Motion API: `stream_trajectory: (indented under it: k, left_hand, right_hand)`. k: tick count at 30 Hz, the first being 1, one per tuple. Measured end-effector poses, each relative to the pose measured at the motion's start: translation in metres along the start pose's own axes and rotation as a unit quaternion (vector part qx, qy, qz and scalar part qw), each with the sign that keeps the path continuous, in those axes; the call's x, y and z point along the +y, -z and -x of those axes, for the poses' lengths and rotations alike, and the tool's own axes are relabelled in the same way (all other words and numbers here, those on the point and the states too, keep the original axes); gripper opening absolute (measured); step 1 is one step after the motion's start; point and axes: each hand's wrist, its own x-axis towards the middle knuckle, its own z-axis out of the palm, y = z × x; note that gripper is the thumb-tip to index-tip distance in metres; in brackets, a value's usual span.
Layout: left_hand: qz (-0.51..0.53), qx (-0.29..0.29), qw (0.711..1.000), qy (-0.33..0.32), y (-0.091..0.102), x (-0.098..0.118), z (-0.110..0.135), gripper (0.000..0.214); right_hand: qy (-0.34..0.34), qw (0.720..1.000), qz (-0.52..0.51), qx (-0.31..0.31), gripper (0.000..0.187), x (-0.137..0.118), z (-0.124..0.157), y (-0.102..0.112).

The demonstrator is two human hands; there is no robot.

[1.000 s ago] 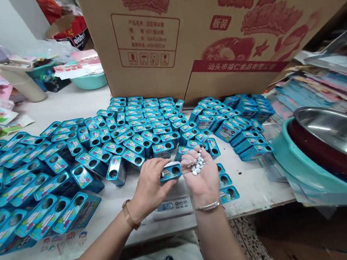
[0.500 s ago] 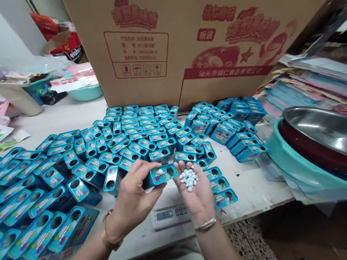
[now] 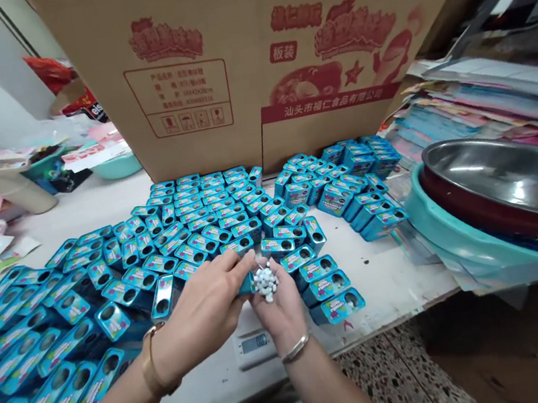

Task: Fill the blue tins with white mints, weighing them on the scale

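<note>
Nearest you, a white plastic digital scale (image 3: 253, 344) sits on the white tabletop (image 3: 383, 279), partly hidden by your hands. Above it, your left hand (image 3: 207, 307) grips a blue rectangular tin (image 3: 247, 284) (mostly behind your fingers) beside the small white and pale-blue pellets (image 3: 265, 282) cupped in your upturned right hand (image 3: 283, 308). Beyond stand many similar tins (image 3: 242, 209), then a big brown cardboard carton (image 3: 204, 48).

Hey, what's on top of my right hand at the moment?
A heap of small pale pellets lies in your cupped right hand. What is directly beneath the heap is covered. Beside it, your left hand hides most of a blue box.
</note>
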Motion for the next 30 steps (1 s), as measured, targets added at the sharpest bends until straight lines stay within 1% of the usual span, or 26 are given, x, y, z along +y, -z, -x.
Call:
stream_trajectory:
  k: [5,8,11,14,16,20,24,28,30]
  left_hand:
    - [-0.012,0.004,1.000,-0.005,-0.002,0.002,0.001,0.056]
    - [-0.009,0.025,1.000,-0.009,-0.004,0.001,0.001,0.056]
    - [0.003,0.034,0.999,-0.001,-0.004,0.000,0.001,0.055]
    - [0.017,0.035,0.999,0.006,-0.002,0.001,0.003,0.054]
    - [0.006,0.037,0.999,0.009,-0.001,0.003,0.005,0.054]
    - [-0.009,0.038,0.999,0.006,0.003,0.004,0.009,0.058]
    - [0.002,0.058,0.998,0.016,0.002,-0.002,0.011,0.059]
    - [0.030,0.048,0.998,0.025,-0.003,-0.006,0.011,0.057]
    - [0.044,0.062,0.997,0.021,-0.005,-0.006,0.012,0.060]
  right_hand:
    - [-0.024,1.000,-0.007,-0.010,0.018,-0.002,0.003,0.000]
    - [-0.028,1.000,0.006,0.000,0.015,-0.001,0.004,0.002]
    - [-0.027,1.000,0.006,0.011,0.014,-0.001,0.004,0.003]
    - [-0.036,0.999,0.003,-0.004,0.016,-0.002,0.004,0.004]
    - [-0.038,0.999,0.009,-0.017,0.015,-0.001,0.003,0.005]
    - [-0.035,0.999,0.027,-0.016,0.012,-0.001,0.002,0.006]
    - [-0.029,0.999,0.021,0.007,0.016,-0.003,0.005,0.001]
    - [-0.027,0.999,-0.001,0.040,0.023,-0.006,0.008,-0.005]
    - [-0.024,0.999,0.002,0.042,0.023,-0.007,0.007,-0.006]
